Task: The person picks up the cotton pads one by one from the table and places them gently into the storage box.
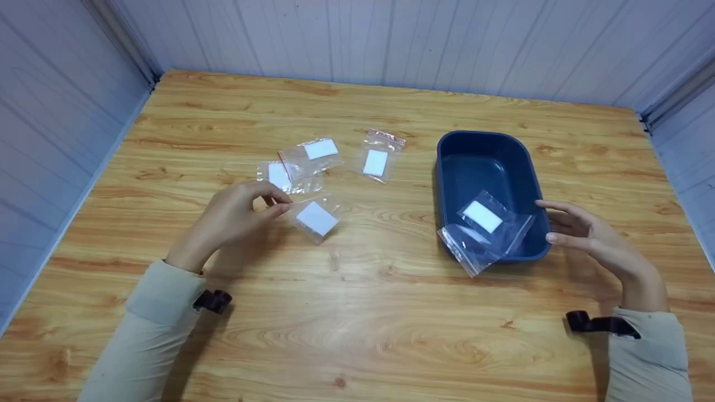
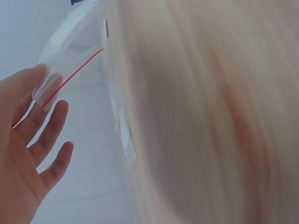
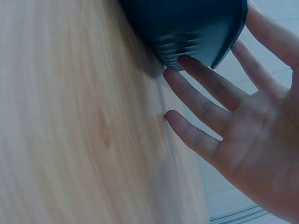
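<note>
My left hand [image 1: 226, 220] pinches the corner of a small clear zip bag [image 1: 317, 219] that has a white rectangular piece in it. In the left wrist view a red strip runs across this zip bag [image 2: 74, 51], near the fingertips. My right hand [image 1: 606, 245] touches the right side of a dark blue plastic bin [image 1: 475, 173], its fingers spread. Seen from the right wrist, several fingers [image 3: 201, 102] stand loosely beside the bin's ribbed outer wall [image 3: 187, 28]. One zip bag [image 1: 483, 216] lies in the bin's near end, and another [image 1: 472, 257] hangs over the near rim.
Beyond my left hand two zip bags [image 1: 279, 176] [image 1: 321, 149] overlap on the wooden table [image 1: 357, 312]. Another zip bag [image 1: 375, 162] lies between them and the bin. Pale panel walls [image 1: 357, 44] border the table at the back and sides.
</note>
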`<state>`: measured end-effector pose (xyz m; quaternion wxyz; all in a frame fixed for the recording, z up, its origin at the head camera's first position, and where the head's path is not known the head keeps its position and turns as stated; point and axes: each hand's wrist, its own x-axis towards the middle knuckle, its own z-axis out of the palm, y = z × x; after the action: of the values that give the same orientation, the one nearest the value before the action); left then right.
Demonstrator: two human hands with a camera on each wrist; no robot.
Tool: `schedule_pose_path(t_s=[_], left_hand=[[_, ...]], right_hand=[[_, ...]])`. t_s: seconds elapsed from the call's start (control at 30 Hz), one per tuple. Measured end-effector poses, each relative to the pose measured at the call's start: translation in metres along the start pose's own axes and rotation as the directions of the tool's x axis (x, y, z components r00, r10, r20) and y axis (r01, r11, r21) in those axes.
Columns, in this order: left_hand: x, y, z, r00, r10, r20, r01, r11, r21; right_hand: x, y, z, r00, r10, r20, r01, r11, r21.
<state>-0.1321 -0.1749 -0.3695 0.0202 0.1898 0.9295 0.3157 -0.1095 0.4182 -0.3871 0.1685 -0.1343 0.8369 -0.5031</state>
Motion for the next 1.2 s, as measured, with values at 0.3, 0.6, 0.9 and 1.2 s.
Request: schedule_pose_path(t_s=[0.3, 0.6, 0.9, 1.2], left_hand=[[0.011, 0.013, 0.01, 0.994, 0.067, -0.086, -0.067, 0.998, 0.001], [0.028, 0.033, 0.021, 0.984, 0.094, -0.15, -0.095, 0.995, 0.004], [0.04, 0.054, 0.036, 0.972, 0.102, -0.214, -0.104, 0.995, 0.002], [0.052, 0.072, 0.053, 0.943, 0.143, -0.301, -0.152, 0.988, -0.005]], right_hand=[[-0.001, 0.0, 0.0, 1.0, 0.003, -0.005, -0.003, 1.0, -0.025], [0.0, -0.001, 0.0, 1.0, -0.016, 0.003, 0.016, 1.0, -0.003], [0.0, -0.002, 0.0, 1.0, -0.009, 0.003, 0.009, 1.0, -0.022], [0.002, 0.0, 0.001, 1.0, -0.025, -0.001, 0.025, 1.0, -0.014]])
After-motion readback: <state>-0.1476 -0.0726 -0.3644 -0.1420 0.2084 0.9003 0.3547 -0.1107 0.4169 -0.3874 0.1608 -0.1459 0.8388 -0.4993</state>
